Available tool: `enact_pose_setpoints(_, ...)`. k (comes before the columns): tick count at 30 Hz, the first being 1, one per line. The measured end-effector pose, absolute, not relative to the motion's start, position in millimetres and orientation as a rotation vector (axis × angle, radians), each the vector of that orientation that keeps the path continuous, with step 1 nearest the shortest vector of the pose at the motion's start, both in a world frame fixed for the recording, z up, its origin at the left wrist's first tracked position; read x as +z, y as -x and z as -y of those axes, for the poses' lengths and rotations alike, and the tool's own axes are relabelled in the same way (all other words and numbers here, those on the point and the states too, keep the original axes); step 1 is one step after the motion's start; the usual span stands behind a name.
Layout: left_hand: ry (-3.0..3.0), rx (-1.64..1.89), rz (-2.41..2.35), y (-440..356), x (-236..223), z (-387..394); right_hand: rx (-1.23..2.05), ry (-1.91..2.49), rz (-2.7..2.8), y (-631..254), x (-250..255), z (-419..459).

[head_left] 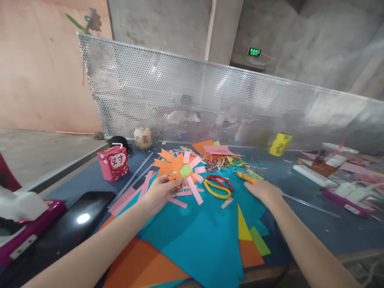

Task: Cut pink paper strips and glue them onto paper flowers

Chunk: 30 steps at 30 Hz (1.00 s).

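My left hand (160,193) pinches the edge of a paper flower (183,170) made of orange spikes, pink strips and a green centre, held just above a teal paper sheet (204,236). My right hand (262,190) lies palm down on the teal sheet, its fingers reaching to an orange-yellow pen-like tool (245,177); I cannot see whether it grips the tool. Red scissors (220,181) and yellow scissors (216,191) lie between the hands. Loose pink strips (132,196) lie under my left wrist.
A pink carton (113,162) stands at left, a black phone (79,216) nearer me. Paper scraps (222,158) pile up behind the flower. A yellow cup (279,144), a glue gun (351,192) and a perforated metal screen (210,100) are at back and right.
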<state>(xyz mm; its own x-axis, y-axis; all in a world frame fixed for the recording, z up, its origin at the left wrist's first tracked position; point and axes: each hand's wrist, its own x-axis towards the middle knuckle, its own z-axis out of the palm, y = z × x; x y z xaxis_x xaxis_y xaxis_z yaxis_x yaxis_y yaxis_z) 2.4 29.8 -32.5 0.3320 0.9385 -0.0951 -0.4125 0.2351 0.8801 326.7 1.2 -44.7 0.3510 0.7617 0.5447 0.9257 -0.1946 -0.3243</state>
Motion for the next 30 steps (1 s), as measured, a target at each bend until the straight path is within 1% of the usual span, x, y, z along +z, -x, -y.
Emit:
enact_pose_setpoints(4, -0.882, 1.089, -0.739, -2, -33, -32, -0.106, 2.146, 1.389, -326, -26, 8)
enact_pose_setpoints(8, -0.904, 1.108, -0.740, 0, -34, -33, -0.073, 2.075, 1.418, -293, -1, 29)
enact_pose_setpoints(13, -0.930, 1.170, -0.721, 3, -41, -37, -0.374, 1.690, 1.732, -231, 8, 34)
enact_pose_setpoints(17, -0.916, 1.211, -0.723, 4, -45, -41, -0.815, 1.486, 1.863, -209, -8, 18)
enact_pose_setpoints(19, -0.905, 1.210, -0.743, 3, -46, -42, -0.941, 1.452, 1.867, -208, -16, 12)
enact_pose_setpoints(23, -0.851, 1.218, -0.822, 0, -47, -44, -1.024, 1.485, 1.864, -213, -26, 11)
enact_pose_setpoints(30, -0.874, 1.193, -0.842, 0, -51, -47, -0.987, 1.532, 1.885, -216, -28, 15)
